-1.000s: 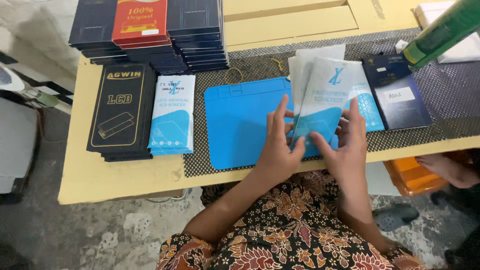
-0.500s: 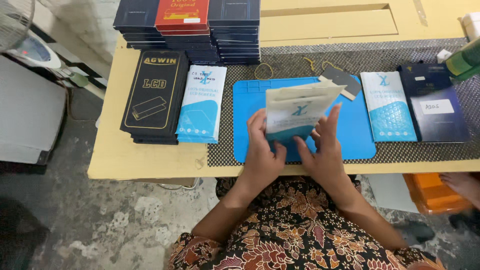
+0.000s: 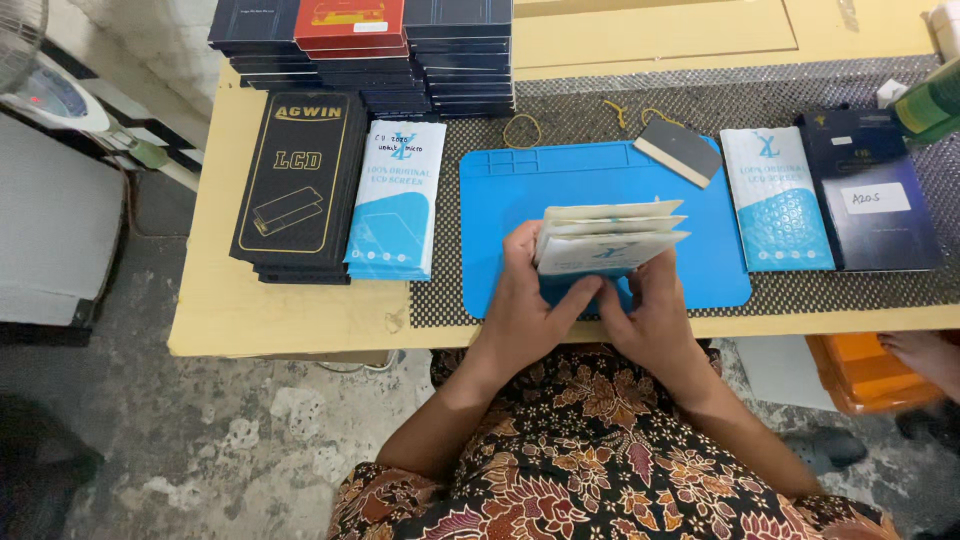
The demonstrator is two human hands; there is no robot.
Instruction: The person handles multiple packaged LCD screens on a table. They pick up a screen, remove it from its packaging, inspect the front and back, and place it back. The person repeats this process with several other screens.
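Observation:
Both my hands hold a small stack of white-and-blue flat boxes (image 3: 608, 238) edge-on above the front of a blue work mat (image 3: 560, 180). My left hand (image 3: 527, 300) grips the stack's left end and underside. My right hand (image 3: 652, 310) supports its right underside, thumb against the front. The boxes' top edges fan slightly toward the right.
Left of the mat lie a white-and-blue flat box (image 3: 396, 198) and a pile of black boxes (image 3: 300, 180). Dark box stacks (image 3: 400, 45) stand at the back. A grey scraper (image 3: 680, 148), another white-and-blue box (image 3: 775, 197) and a dark box (image 3: 872, 195) lie right. Someone's hand (image 3: 925, 355) rests by an orange bin (image 3: 855, 370).
The stack has been squared up and lowered in my hands, from spread tilted boxes at the mat's right to one tidy bundle held over the mat's front centre.

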